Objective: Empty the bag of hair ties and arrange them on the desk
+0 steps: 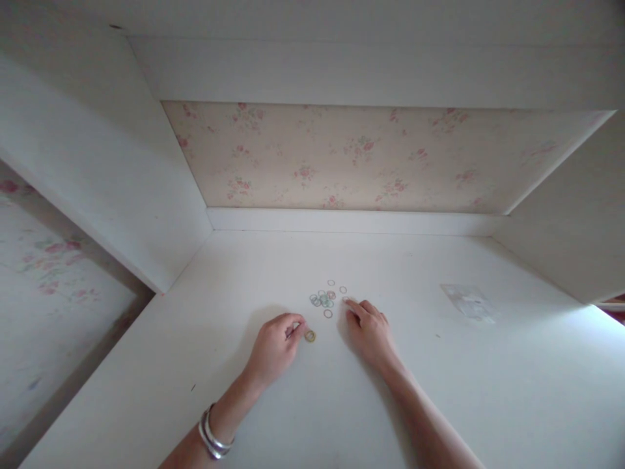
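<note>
— Well, from the head view, what do the two hands do on the white wooden desk top (439,391)?

— Her left hand (273,348) is curled, thumb and forefinger pinched together right at a small yellow-brown elastic ring (310,336). It touches the ring or is just beside it; I cannot tell if the ring is really gripped, it seems to lie flat on the desk. A silver metal bangle (213,435) sits on that wrist.

— And the right hand (368,329)?

— It lies flat, palm down, fingers stretched and holding nothing. The forefinger tip touches one pale ring at the right edge of the little heap of thin coloured elastic rings (326,298), which lies between the hands and a bit further from the person.

— How to do such a step well, in your opinion?

— I think to press one ring lightly and slide it away from the heap, so the others do not follow, and then to pinch it with the nails, because it is thin and flat.

— Anything else there?

— A small clear plastic bag (469,301) lies well apart on the right, and flowered wallpaper (342,156) is behind the desk.
</note>
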Demonstrator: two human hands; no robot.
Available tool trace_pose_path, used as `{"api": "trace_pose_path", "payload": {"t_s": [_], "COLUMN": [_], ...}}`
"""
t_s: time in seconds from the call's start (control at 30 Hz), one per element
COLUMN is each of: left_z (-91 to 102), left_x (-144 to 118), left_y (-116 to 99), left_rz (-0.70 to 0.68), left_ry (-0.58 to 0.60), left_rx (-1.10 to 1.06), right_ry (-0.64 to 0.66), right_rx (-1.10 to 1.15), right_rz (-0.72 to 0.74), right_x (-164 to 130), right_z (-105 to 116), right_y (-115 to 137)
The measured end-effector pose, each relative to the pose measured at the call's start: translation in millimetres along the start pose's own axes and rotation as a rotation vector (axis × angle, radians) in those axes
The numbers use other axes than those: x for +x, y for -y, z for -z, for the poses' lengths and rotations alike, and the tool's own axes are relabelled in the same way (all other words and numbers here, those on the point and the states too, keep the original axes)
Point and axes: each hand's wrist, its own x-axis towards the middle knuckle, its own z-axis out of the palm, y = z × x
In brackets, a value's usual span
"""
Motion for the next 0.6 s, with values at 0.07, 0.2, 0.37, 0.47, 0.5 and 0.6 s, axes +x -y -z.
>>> {"api": "trace_pose_path", "payload": {"t_s": [0.07,0.2,0.37,0.47,0.5,0.6], "left_z": [-0.6,0.2,6.2,8.4,8.8,9.5], "left_x": [3,10,14,13,13,13], "left_y": [2,4,5,4,4,3], "left_rz": [0.097,0.248,0.310,0.297,0.293,0.291], "left_ry": [-0.009,-0.013,0.005,-0.003,-0.001,0.019], "left_rx": [-0.082,-0.230,-0.329,-0.353,-0.356,-0.359], "right_ry": [0.004,-0.016,-0.067,-0.077,-0.066,-0.023], "right_rx": [-0.020,0.031,0.150,0.148,0.131,0.044], "right_rz": [0.005,0.005,-0.011,-0.004,-0.004,-0.008], "right_x": [1,1,0,0,0,0], "right_z": [-1,0,1,-1,-2,-2], "right_y": [-1,0,0,-1,-1,-1]}}
